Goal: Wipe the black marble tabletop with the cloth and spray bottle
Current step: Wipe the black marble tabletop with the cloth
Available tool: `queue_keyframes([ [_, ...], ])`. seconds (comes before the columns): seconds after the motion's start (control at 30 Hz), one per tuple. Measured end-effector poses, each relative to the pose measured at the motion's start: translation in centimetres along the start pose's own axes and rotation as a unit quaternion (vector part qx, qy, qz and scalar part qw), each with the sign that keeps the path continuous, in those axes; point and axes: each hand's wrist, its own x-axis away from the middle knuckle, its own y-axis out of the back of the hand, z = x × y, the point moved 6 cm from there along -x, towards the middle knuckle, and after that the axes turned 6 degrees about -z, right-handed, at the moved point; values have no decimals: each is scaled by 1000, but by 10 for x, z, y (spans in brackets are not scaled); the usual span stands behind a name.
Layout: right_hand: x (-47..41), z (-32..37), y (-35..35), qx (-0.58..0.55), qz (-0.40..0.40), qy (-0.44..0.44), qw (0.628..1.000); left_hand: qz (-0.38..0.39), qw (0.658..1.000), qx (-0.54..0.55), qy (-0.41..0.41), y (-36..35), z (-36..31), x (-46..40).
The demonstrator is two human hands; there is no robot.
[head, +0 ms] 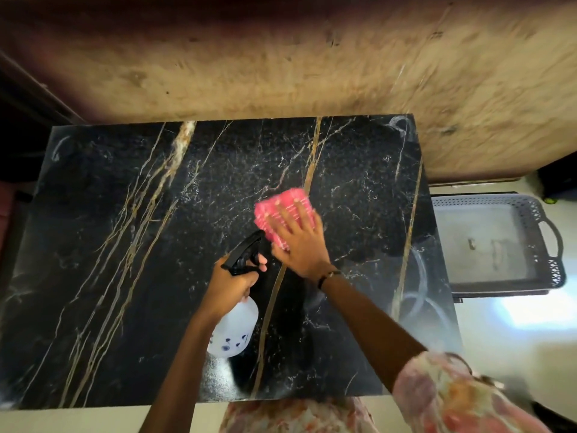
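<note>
On the tabletop — right hand flat on cloth, left hand gripping spray bottle

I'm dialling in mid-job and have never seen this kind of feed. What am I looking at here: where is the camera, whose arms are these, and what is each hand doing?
There is no machine here: a person is working with bare hands, and the single picture comes from a wide-angle camera on their head, looking down, so the arms enter from the bottom. Below them is the black marble tabletop, veined in gold and white. The left hand grips a white spray bottle by its black trigger head, nozzle aimed forward. The right hand lies flat, fingers spread, pressing a pink cloth onto the marble near the middle. Pale ring-shaped marks show near the right edge. Beyond that edge, a grey plastic basket sits on the floor.
</note>
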Motion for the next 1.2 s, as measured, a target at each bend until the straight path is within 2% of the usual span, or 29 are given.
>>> queue_keyframes([
  [0.1,59,9,-5,19,-5,81,997,1,1000,-2,-1,1,-1,3],
  [0.17,95,-15,-2,35,-20,88,995,0,1000,4,-3,0,-3,6],
  [0.23,115,-60,5,45,-30,48,997,2,1000,7,-7,-2,-6,10],
  [0.33,100,-115,16,25,-21,-81,996,3,1000,0,-16,-6,-8,15],
  [0.4,74,-121,22,6,-33,-148,988,5,1000,-10,-14,-12,-8,19],
  [0.47,51,-105,20,7,-43,-173,984,5,1000,-17,-11,-19,-7,20],
  [0.53,51,-82,13,5,-38,-145,989,5,1000,-27,-9,-29,-6,23],
  [0.6,76,-60,9,5,-37,-59,998,13,999,-34,-6,-44,-5,26],
  [0.67,114,-58,5,9,-39,9,999,19,999,-35,-6,-56,-6,29],
  [0.7,135,-68,4,13,-43,11,999,22,999,-37,-8,-63,-6,31],
  [0.83,190,-151,19,22,-74,-95,992,34,999,-37,-4,-84,-6,37],
  [0.93,167,-201,33,5,-61,-177,982,35,999,-31,-2,-95,-5,42],
  [1.03,126,-204,33,-9,-64,-239,969,33,999,-38,0,-103,-2,46],
  [1.1,117,-184,29,-2,-71,-205,976,34,998,-44,3,-109,0,49],
  [1.2,155,-152,24,14,-58,-74,996,28,998,-46,9,-113,4,51],
])
